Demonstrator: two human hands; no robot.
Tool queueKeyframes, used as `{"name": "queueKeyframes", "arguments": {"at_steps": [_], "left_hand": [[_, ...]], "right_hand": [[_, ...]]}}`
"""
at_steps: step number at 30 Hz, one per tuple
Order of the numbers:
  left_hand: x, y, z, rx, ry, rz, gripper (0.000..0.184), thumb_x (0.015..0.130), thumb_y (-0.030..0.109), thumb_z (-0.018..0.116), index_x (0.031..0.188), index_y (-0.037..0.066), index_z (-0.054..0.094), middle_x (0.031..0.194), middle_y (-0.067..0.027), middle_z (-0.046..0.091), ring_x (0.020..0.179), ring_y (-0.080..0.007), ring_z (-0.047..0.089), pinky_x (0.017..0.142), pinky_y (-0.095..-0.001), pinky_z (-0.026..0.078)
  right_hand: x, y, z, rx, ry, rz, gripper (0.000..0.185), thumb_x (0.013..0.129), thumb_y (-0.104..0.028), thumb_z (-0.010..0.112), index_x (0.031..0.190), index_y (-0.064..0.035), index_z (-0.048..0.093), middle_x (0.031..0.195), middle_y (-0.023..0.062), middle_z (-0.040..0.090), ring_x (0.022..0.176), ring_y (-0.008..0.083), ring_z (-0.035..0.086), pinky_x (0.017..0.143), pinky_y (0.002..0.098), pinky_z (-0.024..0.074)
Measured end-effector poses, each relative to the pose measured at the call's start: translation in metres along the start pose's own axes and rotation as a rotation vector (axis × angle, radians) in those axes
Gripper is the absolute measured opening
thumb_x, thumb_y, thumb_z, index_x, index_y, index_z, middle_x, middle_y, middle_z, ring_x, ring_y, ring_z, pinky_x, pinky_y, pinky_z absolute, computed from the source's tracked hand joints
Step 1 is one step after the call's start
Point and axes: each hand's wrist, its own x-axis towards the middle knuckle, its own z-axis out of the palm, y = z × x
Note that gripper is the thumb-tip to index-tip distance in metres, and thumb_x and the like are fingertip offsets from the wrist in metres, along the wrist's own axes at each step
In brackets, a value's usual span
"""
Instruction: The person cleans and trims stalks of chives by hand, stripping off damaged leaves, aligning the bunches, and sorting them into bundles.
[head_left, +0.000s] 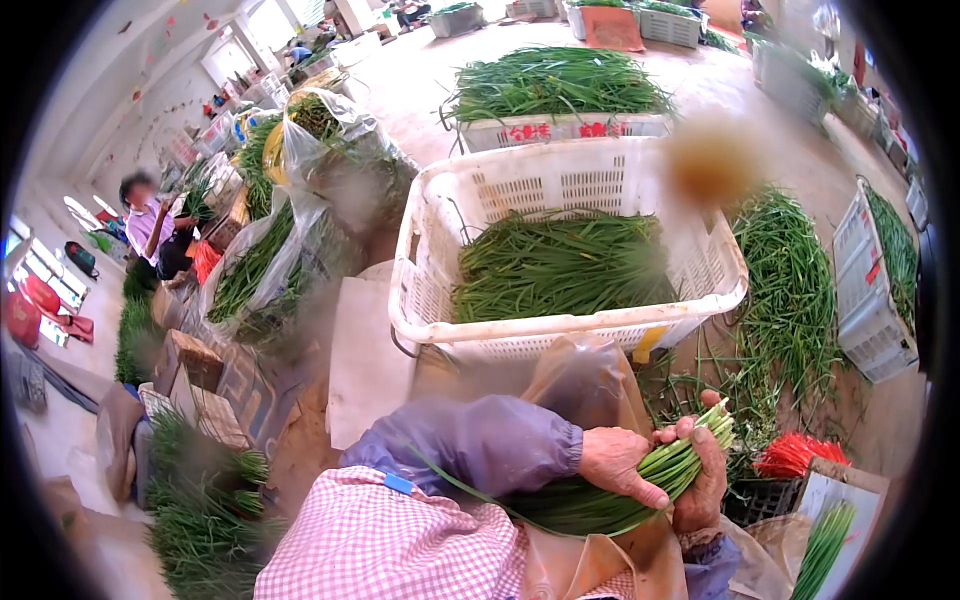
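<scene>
A bunch of long green stalks (575,505) lies across my lap, its pale cut ends pointing up to the right. My left hand (618,465) rests over the bunch near those ends, thumb along the stalks and fingers partly hidden behind them. Wrapped round the same end from the right is my right hand (703,480), its fingers closed on the stalks. Just beyond my hands stands a white plastic crate (560,330) with loose green stalks (565,265) inside. Red ties (800,457) lie to the right of my right hand.
Loose greens (785,290) cover the floor right of the crate. Another filled crate (565,130) stands behind it, and one more (870,290) at the right. Plastic bags of greens (290,230) and wooden blocks (200,360) are on the left. A seated person (150,225) is farther left.
</scene>
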Motion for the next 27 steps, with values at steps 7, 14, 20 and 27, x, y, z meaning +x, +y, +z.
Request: {"name": "queueKeyframes", "arguments": {"at_steps": [7,14,20,27], "left_hand": [[-0.004,-0.016,0.006,-0.871,-0.407,0.259,0.059,0.08,0.01,0.07,0.131,0.0,0.043,0.125,-0.0063,0.055,0.111,-0.0138,0.05,0.098,-0.0303,0.04],[-0.04,-0.042,-0.002,-0.513,-0.411,0.151,0.019,0.091,0.014,0.054,0.103,0.0,0.057,0.083,-0.0022,0.058,0.074,-0.0099,0.052,0.065,-0.0277,0.046],[-0.058,-0.014,-0.038,-0.354,-0.253,0.032,0.013,0.088,0.015,0.061,0.087,0.002,0.059,0.073,0.0039,0.054,0.066,-0.0047,0.048,0.057,-0.0228,0.041],[-0.032,0.013,-0.048,0.123,0.237,0.014,0.015,0.081,0.011,0.063,0.092,0.001,0.062,0.077,-0.004,0.063,0.069,-0.0127,0.057,0.063,-0.0278,0.047]], "right_hand": [[0.007,-0.09,-0.016,-0.121,0.02,-0.444,0.043,0.092,-0.016,0.05,0.131,-0.0056,0.035,0.092,0.0034,0.048,0.084,0.013,0.05,0.084,0.0304,0.0442],[-0.015,-0.207,-0.093,-0.315,0.129,-0.839,0.04,0.087,-0.006,0.059,0.122,-0.0025,0.04,0.091,0.0076,0.052,0.085,0.0193,0.054,0.083,0.0345,0.0456],[-0.044,-0.218,-0.13,-0.274,0.198,-0.868,0.039,0.084,-0.004,0.062,0.118,-0.0058,0.044,0.089,0.0079,0.053,0.083,0.0197,0.055,0.083,0.0355,0.0461],[-0.058,-0.219,-0.14,-0.092,0.052,-0.848,0.037,0.086,-0.005,0.059,0.12,-0.0073,0.044,0.088,0.0052,0.051,0.081,0.0172,0.053,0.085,0.0371,0.043]]}}
